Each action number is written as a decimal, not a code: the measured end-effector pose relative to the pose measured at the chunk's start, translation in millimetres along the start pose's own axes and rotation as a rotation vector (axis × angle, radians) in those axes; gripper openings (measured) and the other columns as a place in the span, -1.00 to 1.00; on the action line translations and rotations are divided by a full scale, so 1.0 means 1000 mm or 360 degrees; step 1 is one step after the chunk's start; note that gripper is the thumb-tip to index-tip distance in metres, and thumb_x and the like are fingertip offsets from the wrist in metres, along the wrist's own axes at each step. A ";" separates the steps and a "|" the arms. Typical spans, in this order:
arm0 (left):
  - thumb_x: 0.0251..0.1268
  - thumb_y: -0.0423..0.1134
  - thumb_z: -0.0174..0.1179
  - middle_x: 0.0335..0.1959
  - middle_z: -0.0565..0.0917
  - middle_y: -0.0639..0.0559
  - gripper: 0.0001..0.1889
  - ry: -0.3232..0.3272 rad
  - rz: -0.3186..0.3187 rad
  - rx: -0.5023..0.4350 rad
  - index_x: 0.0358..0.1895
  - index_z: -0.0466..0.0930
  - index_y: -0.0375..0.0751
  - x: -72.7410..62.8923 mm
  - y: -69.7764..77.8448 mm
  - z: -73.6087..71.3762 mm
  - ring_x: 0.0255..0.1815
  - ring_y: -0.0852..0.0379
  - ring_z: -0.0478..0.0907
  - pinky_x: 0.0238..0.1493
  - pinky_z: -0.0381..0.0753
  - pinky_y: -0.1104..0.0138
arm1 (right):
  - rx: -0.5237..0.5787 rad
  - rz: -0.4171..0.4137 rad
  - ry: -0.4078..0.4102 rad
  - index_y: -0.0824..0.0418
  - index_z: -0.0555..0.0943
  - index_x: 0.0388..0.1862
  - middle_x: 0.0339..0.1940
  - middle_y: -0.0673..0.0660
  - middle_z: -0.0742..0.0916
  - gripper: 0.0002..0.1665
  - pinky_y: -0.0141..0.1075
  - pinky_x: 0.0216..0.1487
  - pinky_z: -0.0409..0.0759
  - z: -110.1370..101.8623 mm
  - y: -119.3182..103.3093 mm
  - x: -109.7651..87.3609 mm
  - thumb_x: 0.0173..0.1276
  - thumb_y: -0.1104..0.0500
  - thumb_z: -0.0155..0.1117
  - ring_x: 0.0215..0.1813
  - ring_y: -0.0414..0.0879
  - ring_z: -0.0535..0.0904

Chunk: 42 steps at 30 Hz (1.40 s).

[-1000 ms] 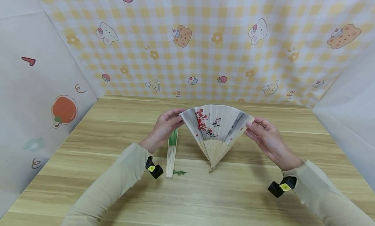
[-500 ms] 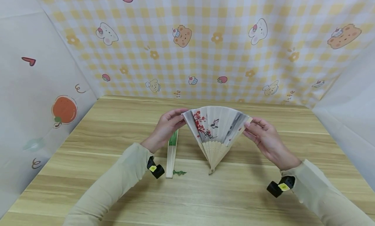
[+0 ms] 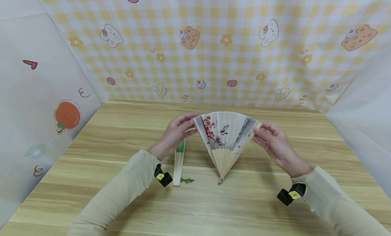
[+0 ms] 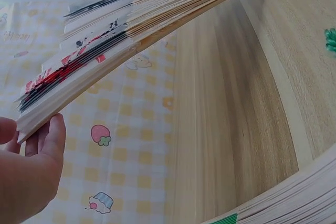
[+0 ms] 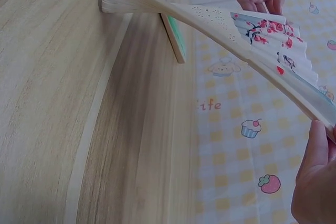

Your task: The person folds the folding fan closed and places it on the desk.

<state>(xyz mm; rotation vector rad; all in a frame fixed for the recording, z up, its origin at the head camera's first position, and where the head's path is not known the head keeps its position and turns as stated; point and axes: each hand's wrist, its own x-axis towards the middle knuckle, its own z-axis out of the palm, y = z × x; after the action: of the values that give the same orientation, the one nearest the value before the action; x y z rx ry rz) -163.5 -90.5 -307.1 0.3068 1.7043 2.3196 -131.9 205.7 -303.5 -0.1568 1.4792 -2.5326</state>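
Note:
A folding fan [image 3: 227, 134] with pale wooden ribs and a white leaf painted with red blossoms and a bird is spread partway, its pivot end pointing down toward the table. My left hand [image 3: 175, 132] pinches its left outer rib near the top corner; the left wrist view shows thumb and fingers at that rib's end. On the opposite side my right hand [image 3: 275, 142] holds the right outer rib near its top. Under my left forearm and hand lies a second, folded fan [image 3: 178, 168] with a green leaf, partly hidden, a green tassel [image 3: 187, 180] at its lower end.
The wooden table [image 3: 244, 209] reaches back to a yellow checked cloth [image 3: 210, 66] printed with cartoon animals. White sheeting [image 3: 39, 93] hangs along the left side, and more white sheeting [image 3: 366, 103] along the right.
Both hands have come slightly closer together, so the white fan's spread is narrower. Its pivot end has dropped a little. The green fan stays where it was.

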 end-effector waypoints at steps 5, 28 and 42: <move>0.32 -0.39 -0.13 0.03 0.42 -0.14 -0.66 -0.0010 -0.0010 0.0021 0.14 0.28 -0.38 0.000 0.001 0.003 0.01 -0.01 0.39 0.06 0.42 0.24 | -0.0036 -0.0001 -0.0003 0.26 0.47 -0.19 -0.28 0.08 0.63 -0.83 -0.39 -0.16 0.55 0.002 0.000 0.000 0.26 0.42 0.03 -0.23 -0.15 0.59; 0.19 -0.48 0.02 -0.02 0.45 -0.15 -0.58 -0.0062 -0.0001 0.0080 0.16 0.30 -0.31 0.003 -0.002 0.013 -0.03 0.03 0.43 0.03 0.44 0.24 | -0.0125 0.0043 -0.0020 0.23 0.46 -0.22 -0.30 0.06 0.63 -0.86 -0.39 -0.17 0.55 0.016 0.006 0.002 0.26 0.39 0.06 -0.25 -0.17 0.59; 0.16 -0.53 0.02 -0.02 0.46 -0.15 -0.54 -0.0126 0.0061 0.0130 0.17 0.27 -0.36 0.003 -0.004 0.017 -0.09 0.08 0.46 -0.01 0.47 0.25 | -0.0148 0.0078 0.0002 0.22 0.45 -0.24 -0.33 0.05 0.63 -0.87 -0.40 -0.19 0.56 0.022 0.008 0.004 0.26 0.39 0.07 -0.27 -0.17 0.59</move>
<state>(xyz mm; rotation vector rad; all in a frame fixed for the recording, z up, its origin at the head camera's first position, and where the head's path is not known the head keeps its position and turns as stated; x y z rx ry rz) -161.2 -73.1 -306.2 0.4439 1.7728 2.2360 -130.4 183.0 -299.5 -0.1319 1.5827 -2.4275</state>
